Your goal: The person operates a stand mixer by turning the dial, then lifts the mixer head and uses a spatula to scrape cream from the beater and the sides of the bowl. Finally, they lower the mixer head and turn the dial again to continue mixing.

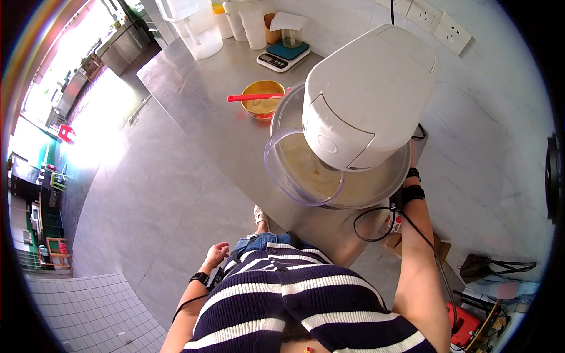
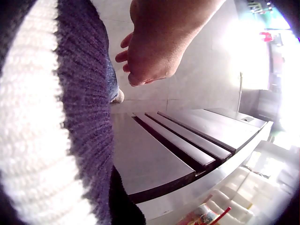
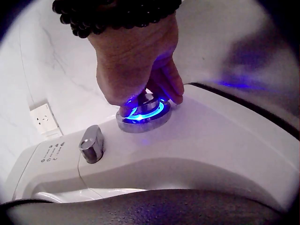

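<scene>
A large white stand mixer stands over a wide bowl with a clear splash guard and pale yellow contents. In the right wrist view my right hand pinches a round metal knob ringed with blue light on the mixer's side; a smaller metal lever is beside it. The head view hides that hand behind the mixer. My left hand hangs beside the body with loosely bent fingers, holding nothing; the left wrist view shows the same hand above the floor.
Left of the bowl, a yellow bowl bears a red-handled spatula on the steel table. Behind are a scale with a small beaker, and clear pitchers. A black cable hangs near my right forearm. Wall sockets are at the back.
</scene>
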Action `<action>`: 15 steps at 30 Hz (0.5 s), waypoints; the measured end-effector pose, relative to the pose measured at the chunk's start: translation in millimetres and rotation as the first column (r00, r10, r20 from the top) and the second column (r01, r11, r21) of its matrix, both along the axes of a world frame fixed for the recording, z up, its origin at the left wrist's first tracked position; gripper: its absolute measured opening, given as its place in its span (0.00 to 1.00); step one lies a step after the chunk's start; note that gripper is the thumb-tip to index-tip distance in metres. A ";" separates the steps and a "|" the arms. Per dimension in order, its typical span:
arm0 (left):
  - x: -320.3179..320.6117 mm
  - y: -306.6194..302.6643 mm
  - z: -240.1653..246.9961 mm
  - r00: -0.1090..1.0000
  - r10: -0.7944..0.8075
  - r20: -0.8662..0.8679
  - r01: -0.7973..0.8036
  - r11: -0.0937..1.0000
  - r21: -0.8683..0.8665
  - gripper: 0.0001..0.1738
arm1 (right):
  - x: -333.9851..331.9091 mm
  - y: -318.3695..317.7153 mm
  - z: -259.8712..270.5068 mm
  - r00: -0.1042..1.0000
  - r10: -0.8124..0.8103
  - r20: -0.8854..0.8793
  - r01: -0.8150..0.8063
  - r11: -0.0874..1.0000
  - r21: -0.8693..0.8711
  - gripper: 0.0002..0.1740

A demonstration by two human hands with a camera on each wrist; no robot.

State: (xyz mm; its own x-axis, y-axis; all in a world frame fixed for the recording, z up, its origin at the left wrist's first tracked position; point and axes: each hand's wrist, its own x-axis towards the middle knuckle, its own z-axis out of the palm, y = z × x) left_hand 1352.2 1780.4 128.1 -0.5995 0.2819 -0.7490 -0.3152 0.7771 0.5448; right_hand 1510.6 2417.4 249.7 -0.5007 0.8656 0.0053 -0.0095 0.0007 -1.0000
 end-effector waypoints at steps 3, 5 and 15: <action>0.6 1.1 1.3 1.000 -0.006 -0.010 0.006 1.000 -0.005 0.19 | -5.7 28.7 -30.6 0.998 0.022 0.059 -0.030 0.991 0.127 0.19; 1.1 2.5 3.0 1.000 -0.010 -0.017 0.010 1.000 -0.008 0.19 | -6.6 43.8 -47.8 0.994 0.044 0.095 -0.061 0.981 0.183 0.19; 0.0 2.8 2.3 1.000 -0.001 -0.015 0.001 1.000 0.003 0.19 | -4.4 24.3 -24.2 0.984 -0.043 0.172 0.019 0.990 0.139 0.20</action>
